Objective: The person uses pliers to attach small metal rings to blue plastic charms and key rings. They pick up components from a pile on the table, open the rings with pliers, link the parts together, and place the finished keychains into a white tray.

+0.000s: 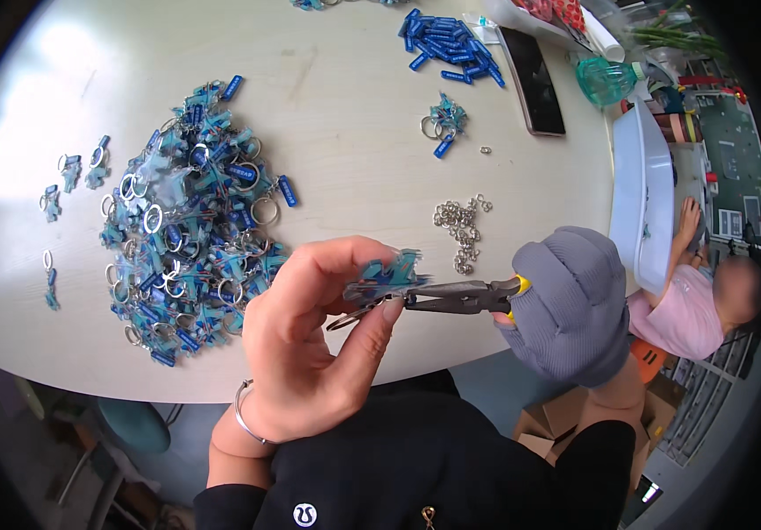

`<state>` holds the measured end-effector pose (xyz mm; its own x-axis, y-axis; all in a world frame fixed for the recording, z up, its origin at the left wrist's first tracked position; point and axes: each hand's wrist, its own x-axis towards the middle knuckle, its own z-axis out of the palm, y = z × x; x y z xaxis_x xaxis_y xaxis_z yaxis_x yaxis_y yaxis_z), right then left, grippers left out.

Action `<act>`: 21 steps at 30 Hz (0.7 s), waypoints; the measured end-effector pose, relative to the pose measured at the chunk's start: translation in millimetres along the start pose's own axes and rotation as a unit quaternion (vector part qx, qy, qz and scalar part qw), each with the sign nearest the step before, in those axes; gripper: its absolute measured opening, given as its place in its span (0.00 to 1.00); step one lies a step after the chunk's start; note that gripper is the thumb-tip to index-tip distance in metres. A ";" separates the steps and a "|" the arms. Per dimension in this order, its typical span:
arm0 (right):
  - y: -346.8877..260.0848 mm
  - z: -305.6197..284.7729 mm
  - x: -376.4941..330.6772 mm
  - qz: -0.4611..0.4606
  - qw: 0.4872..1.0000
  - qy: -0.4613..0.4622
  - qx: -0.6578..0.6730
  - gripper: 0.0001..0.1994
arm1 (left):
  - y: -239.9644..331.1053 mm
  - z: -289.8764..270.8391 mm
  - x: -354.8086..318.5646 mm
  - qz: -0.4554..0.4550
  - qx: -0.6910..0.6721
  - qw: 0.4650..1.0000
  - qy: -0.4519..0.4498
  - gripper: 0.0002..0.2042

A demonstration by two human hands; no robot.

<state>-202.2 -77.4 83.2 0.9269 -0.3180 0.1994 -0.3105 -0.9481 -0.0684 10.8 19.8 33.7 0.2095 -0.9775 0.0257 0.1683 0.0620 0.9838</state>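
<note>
My left hand (314, 344) is closed, pinching a keychain (389, 274) with a teal charm and a metal ring. In a grey glove, my right hand (570, 305) grips needle-nose pliers (464, 297) with yellow handles. The jaw tips meet the keychain beside my left thumb, over a small dark blue piece mostly hidden there. A big pile of keychains (195, 221) with teal charms, blue tags and silver rings lies left of my hands. Beyond the pliers are a heap of small metal rings (458, 231) and one more keychain (445, 119).
Blue tags (453, 46) form a heap at the far side, beside a phone (531, 79). A white bin (644, 194) stands along the right edge, near a green plastic bottle (606, 81). Several single keychains (69, 172) lie at left. Another person (685, 309) is at far right; cardboard boxes (557, 424) are below.
</note>
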 end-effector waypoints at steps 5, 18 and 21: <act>-2.0 4.5 -4.3 0.032 0.999 -0.005 0.018 0.19 | 2.6 0.9 1.2 -0.011 -0.007 1.000 0.002 0.17; 1.1 6.7 -2.9 -0.013 0.999 -0.037 0.030 0.20 | 2.4 -0.5 0.7 -0.038 -0.029 0.999 -0.003 0.16; 0.3 4.6 -2.0 0.003 0.997 -0.063 0.039 0.19 | 1.5 -0.4 1.4 -0.047 -0.039 0.998 -0.003 0.16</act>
<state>-203.1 -77.1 78.4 0.9456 -0.3169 0.0741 -0.3042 -0.9415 -0.1451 11.7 18.6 35.1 0.1841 -0.9808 -0.0643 0.2621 -0.0141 0.9649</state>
